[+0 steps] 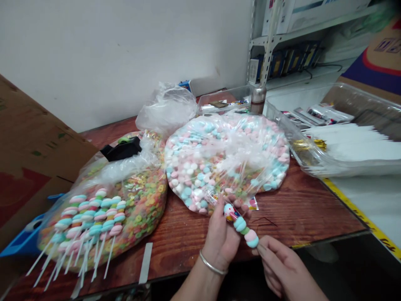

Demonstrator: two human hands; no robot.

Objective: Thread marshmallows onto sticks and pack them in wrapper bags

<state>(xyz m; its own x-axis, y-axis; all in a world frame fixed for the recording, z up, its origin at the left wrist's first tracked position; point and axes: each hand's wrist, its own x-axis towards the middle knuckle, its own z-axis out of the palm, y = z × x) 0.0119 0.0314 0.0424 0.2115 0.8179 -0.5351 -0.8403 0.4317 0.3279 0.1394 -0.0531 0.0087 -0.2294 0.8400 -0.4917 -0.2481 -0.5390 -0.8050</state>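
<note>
My left hand [219, 234], with a metal bangle at the wrist, grips a skewer of pastel marshmallow pieces [241, 225] that has a printed wrapper at its upper end. My right hand [278, 263] pinches the skewer's lower end with its fingertips. Just behind my left hand lies a large clear bag of pink, white and blue marshmallows [225, 163]. A clear bag of coloured cereal rings [140, 209] lies to the left, with several finished marshmallow sticks [90, 221] on top.
The bags lie on a wooden table [307, 205]. A clear tray of white sticks [344, 144] and gold ties [308, 144] stands at right. A black tape dispenser [122, 148], a steel flask [258, 98], a cardboard box [34, 142] and a metal shelf [266, 42] surround them.
</note>
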